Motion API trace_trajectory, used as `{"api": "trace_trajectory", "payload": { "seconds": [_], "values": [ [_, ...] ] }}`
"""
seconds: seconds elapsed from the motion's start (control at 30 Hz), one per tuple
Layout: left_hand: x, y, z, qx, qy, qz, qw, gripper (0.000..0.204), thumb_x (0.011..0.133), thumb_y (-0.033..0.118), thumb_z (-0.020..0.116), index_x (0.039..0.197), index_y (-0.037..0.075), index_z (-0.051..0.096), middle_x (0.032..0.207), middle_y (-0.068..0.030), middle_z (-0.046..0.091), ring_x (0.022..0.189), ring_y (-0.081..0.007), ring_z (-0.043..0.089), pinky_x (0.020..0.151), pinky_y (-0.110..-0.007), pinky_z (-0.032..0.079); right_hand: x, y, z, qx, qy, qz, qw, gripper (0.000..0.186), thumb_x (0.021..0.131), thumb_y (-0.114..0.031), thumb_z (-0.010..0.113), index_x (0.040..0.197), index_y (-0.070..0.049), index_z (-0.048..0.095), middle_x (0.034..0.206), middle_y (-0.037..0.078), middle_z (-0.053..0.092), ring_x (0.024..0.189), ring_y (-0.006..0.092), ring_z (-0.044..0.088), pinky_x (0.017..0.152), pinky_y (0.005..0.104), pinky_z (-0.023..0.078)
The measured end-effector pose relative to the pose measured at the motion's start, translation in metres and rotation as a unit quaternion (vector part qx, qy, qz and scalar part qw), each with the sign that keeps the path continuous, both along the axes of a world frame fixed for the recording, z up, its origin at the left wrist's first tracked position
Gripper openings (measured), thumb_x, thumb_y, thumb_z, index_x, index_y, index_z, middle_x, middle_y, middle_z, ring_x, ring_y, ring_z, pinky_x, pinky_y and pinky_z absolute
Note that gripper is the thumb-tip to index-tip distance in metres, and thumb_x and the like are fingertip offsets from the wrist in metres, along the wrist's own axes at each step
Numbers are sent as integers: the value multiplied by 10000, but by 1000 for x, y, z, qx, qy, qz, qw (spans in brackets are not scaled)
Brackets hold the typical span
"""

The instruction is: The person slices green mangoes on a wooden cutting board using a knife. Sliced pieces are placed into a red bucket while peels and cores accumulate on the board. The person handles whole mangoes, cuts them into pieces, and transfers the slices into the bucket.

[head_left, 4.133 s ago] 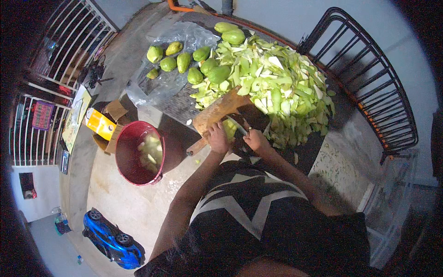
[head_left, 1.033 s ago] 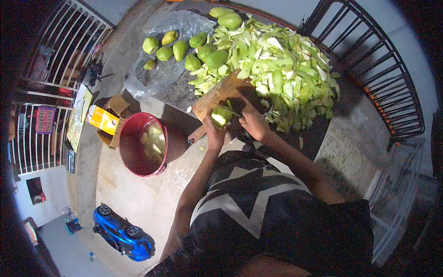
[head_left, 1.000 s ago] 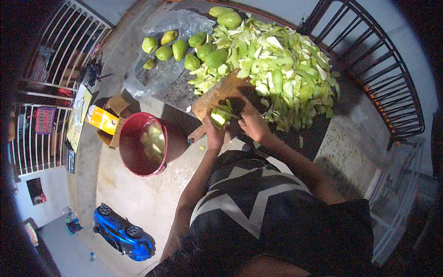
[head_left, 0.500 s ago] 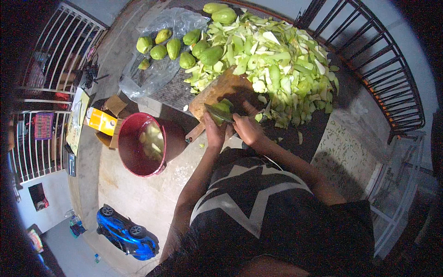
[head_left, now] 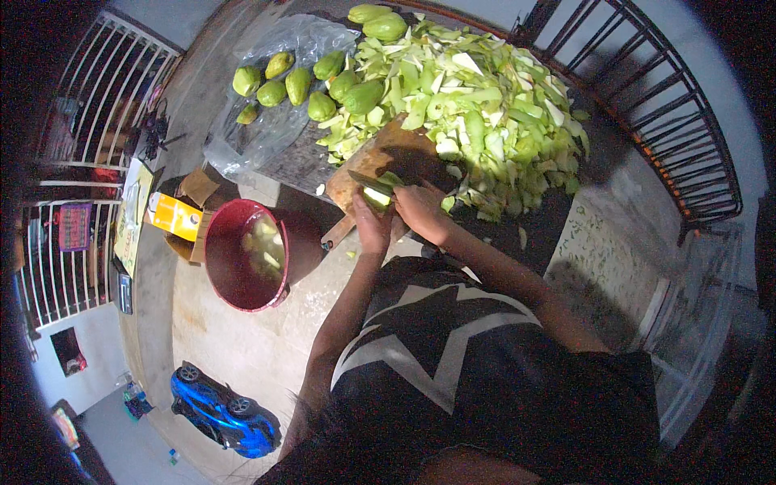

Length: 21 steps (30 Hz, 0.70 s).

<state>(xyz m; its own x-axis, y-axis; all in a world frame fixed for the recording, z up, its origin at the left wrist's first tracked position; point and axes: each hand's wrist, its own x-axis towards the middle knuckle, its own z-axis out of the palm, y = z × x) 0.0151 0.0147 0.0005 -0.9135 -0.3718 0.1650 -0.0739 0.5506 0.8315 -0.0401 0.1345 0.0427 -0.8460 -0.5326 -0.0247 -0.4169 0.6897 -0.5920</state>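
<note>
My left hand (head_left: 373,222) grips a partly pale, cut green chayote (head_left: 377,197) from below, over the near part of a worn wooden board (head_left: 400,145). My right hand (head_left: 422,210) is closed on a knife, whose blade (head_left: 369,181) lies across the chayote's top, pointing left. Behind the board rises a big heap of pale green peels and pieces (head_left: 485,105). Left of the heap, several whole green chayotes (head_left: 297,86) sit on a crumpled clear plastic bag (head_left: 267,141). A red bucket (head_left: 230,259) with pale pieces in cloudy water stands left of my hands.
An open cardboard box (head_left: 194,186) with a yellow carton (head_left: 174,214) sits beside the bucket. A blue toy car (head_left: 225,412) lies at lower left. A black metal rack (head_left: 647,121) leans along the right. Metal bars (head_left: 113,97) line the left, and dark cables lie near them.
My hands have come up off the board's lower end with the chayote since the oldest frame. Over the last second the blade has swung across its top and both hands have shifted slightly left.
</note>
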Motion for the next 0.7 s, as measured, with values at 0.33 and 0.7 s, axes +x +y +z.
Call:
{"api": "trace_trajectory", "payload": {
  "seconds": [0.33,0.7],
  "values": [
    [7,3,2,-34,-2,-25,999,793,671,41,722,1301,-44,248,1272,-234,368,1196,-373,356,1023,-410,285,-10,23,-62,-4,-18,-69,997,142,757,-147,587,761,-6,581,723,202,601,715,383,602,619,461,474],
    [10,3,3,-28,-4,-24,999,786,682,54,714,1305,-54,247,1279,-229,362,1211,-370,363,1017,-381,304,25,30,16,-70,17,-3,997,149,805,-137,546,817,9,519,703,227,572,730,392,582,673,465,472]
  ]
}}
